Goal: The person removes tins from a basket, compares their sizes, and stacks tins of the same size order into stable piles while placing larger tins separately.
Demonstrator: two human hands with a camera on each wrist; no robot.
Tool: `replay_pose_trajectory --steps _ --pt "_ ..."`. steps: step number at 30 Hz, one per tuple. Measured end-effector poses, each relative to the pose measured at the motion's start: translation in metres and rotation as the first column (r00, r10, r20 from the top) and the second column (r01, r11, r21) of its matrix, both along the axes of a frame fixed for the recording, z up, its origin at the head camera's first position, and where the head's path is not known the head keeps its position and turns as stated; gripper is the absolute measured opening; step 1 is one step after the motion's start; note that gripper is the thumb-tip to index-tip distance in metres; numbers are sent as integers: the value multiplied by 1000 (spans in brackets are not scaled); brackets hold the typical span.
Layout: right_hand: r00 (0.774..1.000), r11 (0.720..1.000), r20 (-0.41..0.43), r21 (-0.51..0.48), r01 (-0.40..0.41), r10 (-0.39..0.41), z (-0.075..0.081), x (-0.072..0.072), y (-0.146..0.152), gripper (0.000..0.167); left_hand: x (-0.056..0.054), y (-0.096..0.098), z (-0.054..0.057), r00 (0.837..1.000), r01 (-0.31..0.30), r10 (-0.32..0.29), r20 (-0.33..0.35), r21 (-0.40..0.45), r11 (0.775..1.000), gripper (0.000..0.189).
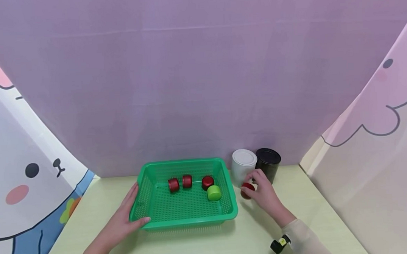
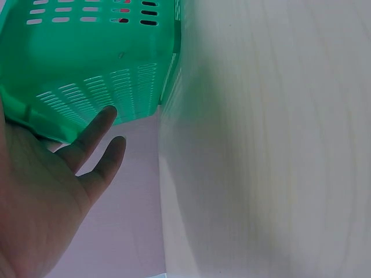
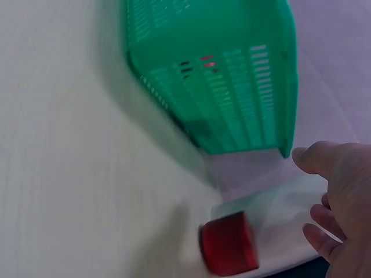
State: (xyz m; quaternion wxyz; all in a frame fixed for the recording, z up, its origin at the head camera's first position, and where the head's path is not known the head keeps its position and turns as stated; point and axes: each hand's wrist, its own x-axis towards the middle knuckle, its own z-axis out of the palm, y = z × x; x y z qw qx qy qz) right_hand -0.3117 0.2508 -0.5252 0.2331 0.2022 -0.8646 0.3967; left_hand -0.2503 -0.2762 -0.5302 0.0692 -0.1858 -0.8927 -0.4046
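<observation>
A green perforated plastic basket (image 1: 180, 221) holds several dark red round cap-like pieces (image 1: 187, 181) and a lime green one (image 1: 214, 193). At the basket's left side is my left hand (image 1: 120, 223), its thumb by the front corner and its fingers stretched along the outer wall. My right hand (image 1: 263, 194) hovers right of the basket, near another red cap-like piece (image 1: 248, 191). In the right wrist view that red piece (image 3: 229, 243) appears apart from the fingers, with a gap between thumb and fingertips. Whether it stands on the table cannot be told.
A white lidded can (image 1: 244, 165) and a black lidded can (image 1: 269, 162) stand side by side behind my right hand. A purple cloth (image 1: 188, 86) rises behind the pale table (image 1: 181, 249). Printed cloths hang on both sides.
</observation>
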Motion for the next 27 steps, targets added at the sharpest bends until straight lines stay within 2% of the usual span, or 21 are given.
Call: replay_pose_trajectory --steps 5,10,15,18,23,27 --pt "999 1000 -30 12 -28 29 11 -1 -9 36 0 0 0 1000 0 0 0 -1 1000 118" --pt "996 996 -5 26 -88 88 23 -1 -19 34 0 1 0 1000 -2 2 1 -5 1000 118" --pt "986 982 31 89 -166 164 37 -3 -32 37 0 1 0 1000 -2 2 -5 -2 1000 118" --pt "977 967 41 144 -211 208 42 -5 -40 39 1 1 -1 1000 2 -2 -6 8 1000 117" --pt "956 925 57 242 -294 289 51 -11 -54 43 2 2 0 1000 9 -9 -3 20 1000 117" --pt "944 887 116 322 -331 310 59 -16 -64 45 3 3 1 1000 6 -6 -9 13 1000 117"
